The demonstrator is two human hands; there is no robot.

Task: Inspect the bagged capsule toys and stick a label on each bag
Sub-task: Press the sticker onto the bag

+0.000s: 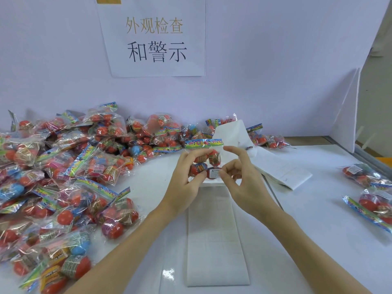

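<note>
A clear bag of red capsule toys (pixel 206 159) with a colourful header strip is held up above the table centre. My left hand (pixel 186 172) grips its left side, thumb on the front. A small white warning label (pixel 214 172) sits on the bag's lower front. My right hand (pixel 239 175) touches the label's right edge with thumb and bent fingers, the index finger raised. Below the hands lies a long label backing sheet (pixel 214 234).
A large pile of bagged capsule toys (pixel 63 177) covers the table's left side and back. Two bags (pixel 373 192) lie at the right. Used backing paper (pixel 284 170) lies behind my right hand. A printed sign (pixel 156 39) hangs on the back wall.
</note>
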